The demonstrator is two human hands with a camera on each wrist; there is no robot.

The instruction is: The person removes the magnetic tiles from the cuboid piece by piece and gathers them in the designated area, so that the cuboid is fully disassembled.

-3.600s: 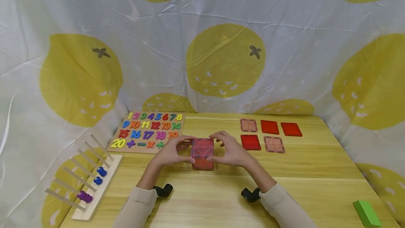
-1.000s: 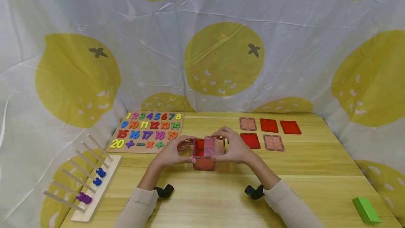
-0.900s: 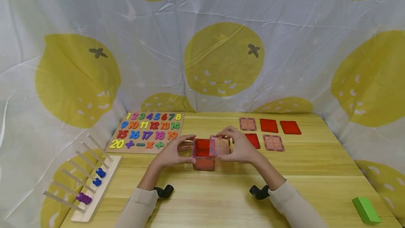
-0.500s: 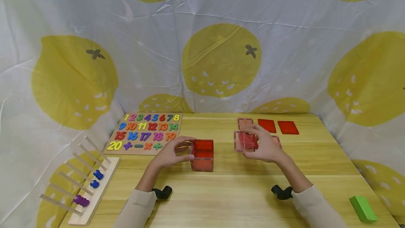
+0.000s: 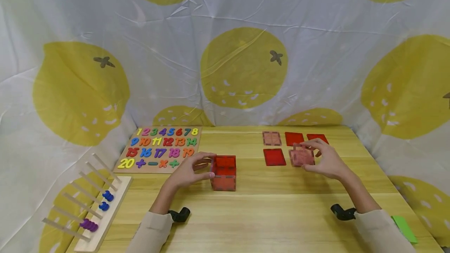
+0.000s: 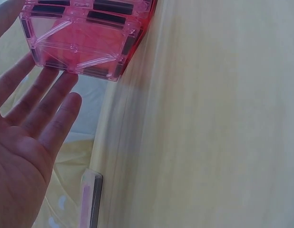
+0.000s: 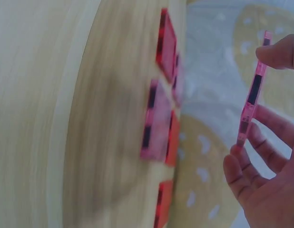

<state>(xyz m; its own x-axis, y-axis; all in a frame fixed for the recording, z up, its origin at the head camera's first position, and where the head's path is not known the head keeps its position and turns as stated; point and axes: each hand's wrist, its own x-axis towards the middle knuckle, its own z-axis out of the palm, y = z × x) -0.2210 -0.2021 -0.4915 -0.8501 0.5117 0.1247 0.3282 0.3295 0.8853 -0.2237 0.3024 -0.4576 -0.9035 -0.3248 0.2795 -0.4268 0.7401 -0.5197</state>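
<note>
My left hand (image 5: 189, 173) holds the left side of an open-topped box of red and pink magnetic tiles (image 5: 224, 183), thumb by the front corner and fingers by the back. In the left wrist view its fingertips meet the edge of the pink wall (image 6: 80, 45). Over at the right, my right hand (image 5: 328, 162) pinches a pink see-through magnetic tile (image 7: 251, 95) between thumb and fingertips, raised off the table. Seen from the head, that tile overlaps another pink tile (image 7: 157, 126) lying flat below it.
Nearby lie red tiles (image 5: 275, 157) and a further pink tile (image 5: 272, 138). A number puzzle board (image 5: 117, 167) sits back left, with a wooden peg rack (image 5: 119, 190) with blue and purple counters in front of it. A green block (image 5: 404, 229) is at the right edge.
My right hand has lifted the pink tile off the box's top and carried it right, over the flat tiles. The left hand has stayed at the box, whose red inside now shows.
</note>
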